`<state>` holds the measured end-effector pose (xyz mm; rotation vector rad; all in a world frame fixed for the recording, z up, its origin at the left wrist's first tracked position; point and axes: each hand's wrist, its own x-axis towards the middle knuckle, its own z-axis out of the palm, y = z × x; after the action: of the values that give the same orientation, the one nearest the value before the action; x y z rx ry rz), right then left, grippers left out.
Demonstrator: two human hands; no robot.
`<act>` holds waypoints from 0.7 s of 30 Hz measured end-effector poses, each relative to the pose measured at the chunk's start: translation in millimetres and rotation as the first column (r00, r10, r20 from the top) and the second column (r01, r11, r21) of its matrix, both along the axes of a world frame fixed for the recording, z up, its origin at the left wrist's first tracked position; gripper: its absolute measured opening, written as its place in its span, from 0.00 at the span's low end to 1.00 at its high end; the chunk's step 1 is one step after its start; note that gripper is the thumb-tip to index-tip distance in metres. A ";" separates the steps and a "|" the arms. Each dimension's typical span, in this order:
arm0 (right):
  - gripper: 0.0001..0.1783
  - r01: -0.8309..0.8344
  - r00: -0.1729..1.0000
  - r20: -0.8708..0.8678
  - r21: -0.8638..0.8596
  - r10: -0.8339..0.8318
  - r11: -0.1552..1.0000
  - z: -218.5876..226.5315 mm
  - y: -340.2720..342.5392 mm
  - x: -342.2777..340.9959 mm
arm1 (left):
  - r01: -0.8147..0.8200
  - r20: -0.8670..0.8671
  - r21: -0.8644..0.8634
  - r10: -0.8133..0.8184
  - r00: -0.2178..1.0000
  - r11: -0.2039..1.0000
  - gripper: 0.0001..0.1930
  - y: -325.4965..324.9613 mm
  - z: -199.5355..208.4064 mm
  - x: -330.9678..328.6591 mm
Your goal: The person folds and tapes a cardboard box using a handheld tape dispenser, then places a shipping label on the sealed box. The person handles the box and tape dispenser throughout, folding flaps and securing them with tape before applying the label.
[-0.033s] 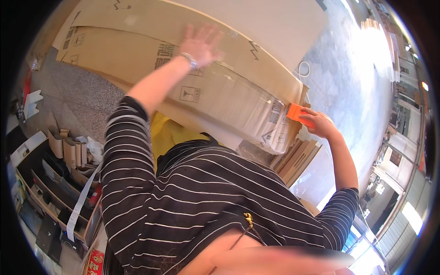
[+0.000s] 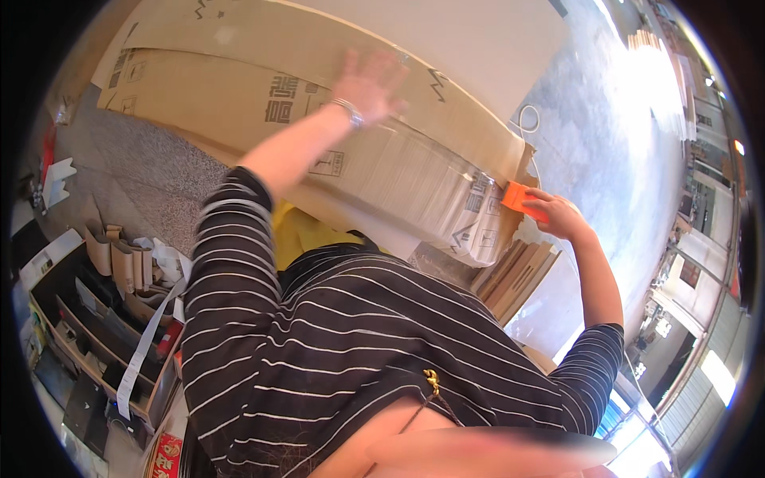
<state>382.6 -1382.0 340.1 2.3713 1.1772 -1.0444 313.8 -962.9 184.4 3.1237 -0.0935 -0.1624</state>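
A long brown cardboard carton (image 2: 227, 92) lies before me, with dark print and a seam along its top. My left hand (image 2: 370, 86) is over the seam near the carton's middle, palm down and fingers spread. It is a little blurred, and holds nothing. At the carton's right end, my right hand (image 2: 559, 215) grips an orange tape dispenser (image 2: 515, 196) against the edge. The fingers wrap round its near side, so part of it is hidden. Glossy clear film or tape shows on the carton's near side and right end.
At lower left stands a divided organizer (image 2: 88, 338) with cardboard pieces and a white paper strip (image 2: 142, 358). Flat cardboard pieces (image 2: 518, 279) lean below the carton's right end. A yellow item (image 2: 307, 227) is between the carton and me. A white loop (image 2: 528, 119) lies beyond the carton's end.
My left hand has slid a short way to the right along the carton's seam. My right hand and the orange tape dispenser have hardly moved.
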 end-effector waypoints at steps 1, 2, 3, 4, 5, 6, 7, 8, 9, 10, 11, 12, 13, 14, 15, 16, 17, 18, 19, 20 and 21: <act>0.27 0.004 1.000 0.014 -0.053 -0.003 0.999 -5.6 -18.6 6.5 | 0.059 0.020 -0.024 -0.059 0.998 0.998 0.35 -39.1 0.7 6.6; 0.27 0.040 0.999 -0.013 -0.063 -0.041 0.997 -11.3 -34.9 9.3 | 0.129 0.021 -0.068 -0.128 0.992 0.989 0.35 -75.6 0.7 11.8; 0.28 0.082 0.996 -0.034 -0.046 -0.083 0.996 -20.2 -46.0 9.6 | 0.153 0.001 -0.158 -0.155 0.988 0.975 0.35 -108.8 -0.3 15.2; 0.29 0.124 0.991 -0.046 -0.057 -0.127 0.991 -31.0 -52.8 7.6 | 0.208 0.022 -0.231 -0.208 0.978 0.950 0.34 -137.2 -1.5 19.8; 0.29 0.132 0.991 -0.025 -0.093 -0.134 0.987 -41.4 -54.9 8.2 | 0.241 -0.001 -0.267 -0.250 0.968 0.933 0.34 -161.5 -1.9 24.2; 0.25 0.145 0.989 -0.031 0.022 -0.144 0.989 -54.5 -53.9 5.1 | 0.277 0.008 -0.288 -0.287 0.958 0.917 0.33 -180.2 -2.6 29.0; 0.24 0.316 0.947 -0.063 0.026 -0.314 0.949 -68.6 -49.9 3.0 | 0.326 0.036 -0.354 -0.335 0.942 0.877 0.33 -191.8 -4.3 31.8; 0.23 0.446 0.893 -0.082 0.036 -0.442 0.894 -86.5 -43.4 1.2 | 0.317 0.027 -0.316 -0.325 0.945 0.894 0.32 -200.3 -5.9 33.4; 0.22 0.557 0.828 -0.111 0.061 -0.549 0.828 -105.1 -35.8 -0.9 | 0.326 0.076 -0.314 -0.318 0.945 0.892 0.32 -204.7 -6.8 34.2; 0.21 0.660 0.739 -0.199 0.021 -0.644 0.751 -115.6 -35.6 -2.4 | 0.324 0.060 -0.339 -0.323 0.944 0.883 0.32 -207.7 -7.1 34.7; 0.20 0.733 0.644 -0.321 -0.001 -0.694 0.680 -121.1 -40.1 -2.5 | 0.314 0.071 -0.334 -0.308 0.949 0.889 0.31 -207.4 -7.1 34.8; 0.20 0.775 0.592 -0.262 -0.074 -0.762 0.628 -121.9 -48.7 -1.5 | 0.338 0.092 -0.358 -0.327 0.941 0.870 0.31 -204.6 -6.4 34.1; 0.20 0.802 0.548 -0.224 -0.134 -0.806 0.583 -116.3 -63.2 -3.7 | 0.350 0.106 -0.372 -0.335 0.936 0.860 0.31 -199.5 -5.5 32.9; 0.21 0.896 0.388 -0.298 -0.100 -0.872 0.433 -105.4 -82.4 -9.7 | 0.386 0.119 -0.433 -0.373 0.920 0.815 0.31 -189.8 -4.3 30.8; 0.23 0.963 0.222 -0.322 -0.073 -0.920 0.258 -88.9 -103.8 -13.8 | 0.375 0.124 -0.388 -0.355 0.927 0.842 0.30 -176.4 -3.1 28.3; 0.24 0.990 0.122 -0.327 -0.032 -0.937 0.140 -70.8 -122.7 -18.5 | 0.385 0.125 -0.387 -0.366 0.922 0.838 0.30 -156.9 -2.2 26.2; 0.26 1.000 0.010 -0.242 0.013 -0.970 0.007 -56.8 -136.0 -29.9 | 0.405 0.115 -0.395 -0.393 0.912 0.825 0.30 -134.8 -0.3 22.3; 0.26 0.980 0.142 -0.034 0.146 -0.989 0.135 -41.0 -145.0 -43.9 | 0.355 0.158 -0.390 -0.318 0.935 0.849 0.29 -102.7 -2.4 18.6; 0.26 0.925 0.233 0.239 0.245 -0.943 0.291 -25.3 -145.0 -58.5 | 0.266 0.130 -0.379 -0.234 0.964 0.886 0.29 -65.4 -4.8 16.3; 0.26 0.865 0.272 0.282 0.346 -0.920 0.362 -20.6 -133.7 -73.5 | 0.179 0.132 -0.368 -0.139 0.981 0.913 0.29 -24.7 -9.1 13.4; 0.25 0.785 0.306 0.332 0.441 -0.892 0.434 -14.7 -115.4 -86.9 | 0.151 0.218 -0.338 -0.079 0.973 0.929 0.29 22.0 -15.8 6.3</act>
<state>295.7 -1497.4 325.4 3.1888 -0.3448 -0.3368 320.1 -940.9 168.6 2.7645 -0.2767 0.1548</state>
